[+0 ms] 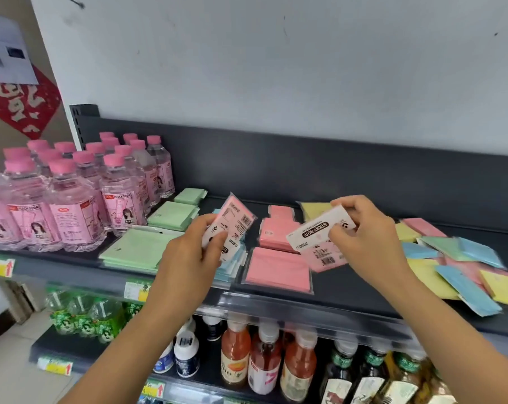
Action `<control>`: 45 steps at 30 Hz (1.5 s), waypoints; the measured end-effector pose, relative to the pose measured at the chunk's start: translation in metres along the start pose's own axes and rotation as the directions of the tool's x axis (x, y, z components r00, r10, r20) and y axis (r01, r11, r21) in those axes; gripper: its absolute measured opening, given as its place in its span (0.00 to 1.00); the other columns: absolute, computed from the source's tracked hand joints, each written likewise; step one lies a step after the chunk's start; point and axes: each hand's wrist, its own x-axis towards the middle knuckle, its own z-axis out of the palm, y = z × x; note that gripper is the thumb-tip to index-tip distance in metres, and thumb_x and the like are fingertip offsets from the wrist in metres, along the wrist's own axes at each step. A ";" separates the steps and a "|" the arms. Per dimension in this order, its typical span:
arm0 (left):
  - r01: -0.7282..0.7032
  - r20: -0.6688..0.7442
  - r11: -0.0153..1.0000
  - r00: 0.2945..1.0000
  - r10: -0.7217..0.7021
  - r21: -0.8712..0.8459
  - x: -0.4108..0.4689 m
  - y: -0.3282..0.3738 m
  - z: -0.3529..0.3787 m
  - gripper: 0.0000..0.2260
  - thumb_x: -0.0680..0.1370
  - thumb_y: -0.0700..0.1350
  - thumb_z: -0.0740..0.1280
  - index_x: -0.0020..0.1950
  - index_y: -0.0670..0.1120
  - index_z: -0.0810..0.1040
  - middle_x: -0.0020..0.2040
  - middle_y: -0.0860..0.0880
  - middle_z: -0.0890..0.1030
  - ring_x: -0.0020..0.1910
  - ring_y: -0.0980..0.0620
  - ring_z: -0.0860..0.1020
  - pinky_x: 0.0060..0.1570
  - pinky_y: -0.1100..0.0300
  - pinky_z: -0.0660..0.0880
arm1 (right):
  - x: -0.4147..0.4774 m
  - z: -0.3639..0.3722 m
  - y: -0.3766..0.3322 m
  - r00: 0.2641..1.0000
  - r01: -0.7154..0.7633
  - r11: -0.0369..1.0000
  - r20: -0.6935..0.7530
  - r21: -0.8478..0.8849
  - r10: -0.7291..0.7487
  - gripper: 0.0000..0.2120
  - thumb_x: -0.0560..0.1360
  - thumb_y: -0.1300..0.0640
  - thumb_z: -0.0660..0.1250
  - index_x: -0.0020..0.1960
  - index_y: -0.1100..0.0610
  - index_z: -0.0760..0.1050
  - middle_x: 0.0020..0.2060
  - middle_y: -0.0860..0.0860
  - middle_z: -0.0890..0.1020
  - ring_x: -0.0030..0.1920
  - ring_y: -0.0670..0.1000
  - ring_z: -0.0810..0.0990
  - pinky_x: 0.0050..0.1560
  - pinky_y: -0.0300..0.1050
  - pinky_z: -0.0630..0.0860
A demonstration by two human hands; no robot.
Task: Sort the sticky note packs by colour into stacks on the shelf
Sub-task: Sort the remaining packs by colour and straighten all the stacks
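Observation:
My left hand [198, 249] grips a pink sticky note pack [236, 218] held upright above the shelf. My right hand [363, 231] pinches another pink pack [311, 233] by its white "STICKY NOTE" header, tilted over the shelf. Below them lie green stacks [136, 249], a blue stack [232, 265] partly hidden by my left hand, pink stacks [279, 269] and a yellow pack [315, 209] at the back. A loose mixed pile of yellow, blue, green and pink packs [462, 272] sprawls at the right of the dark shelf [363, 290].
Pink-capped peach soda bottles [71, 196] crowd the shelf's left end beside the green stacks. The lower shelf holds green bottles [83, 316], orange drink bottles [264, 363] and dark bottles. A dark back panel [305, 167] closes the shelf behind.

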 end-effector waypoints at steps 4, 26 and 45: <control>-0.034 0.008 0.999 0.999 0.034 0.012 0.013 0.000 0.007 0.07 0.78 0.51 0.62 0.54 0.62 0.69 0.37 0.64 0.78 0.33 0.59 0.81 0.36 0.52 0.78 | 0.015 0.006 -0.011 0.970 0.185 0.924 0.213 -0.335 -0.117 0.12 0.74 0.59 0.62 0.54 0.46 0.75 0.48 0.49 0.81 0.43 0.49 0.80 0.31 0.38 0.74; -0.078 -0.001 0.997 0.997 0.078 -0.022 0.076 -0.031 -0.004 0.10 0.79 0.48 0.62 0.60 0.51 0.73 0.51 0.48 0.83 0.39 0.53 0.82 0.37 0.48 0.81 | 0.041 0.103 -0.079 0.884 0.418 0.550 0.462 -0.723 -0.064 0.06 0.69 0.65 0.65 0.41 0.55 0.73 0.32 0.50 0.73 0.34 0.53 0.72 0.33 0.42 0.66; -0.206 0.287 0.968 0.927 0.240 -0.143 0.112 -0.082 -0.017 0.10 0.80 0.50 0.59 0.61 0.56 0.70 0.47 0.53 0.82 0.38 0.54 0.80 0.34 0.58 0.76 | 0.035 0.136 -0.075 0.785 -0.035 0.509 0.291 -0.860 0.546 0.06 0.76 0.63 0.59 0.50 0.59 0.74 0.41 0.54 0.76 0.39 0.54 0.75 0.39 0.44 0.71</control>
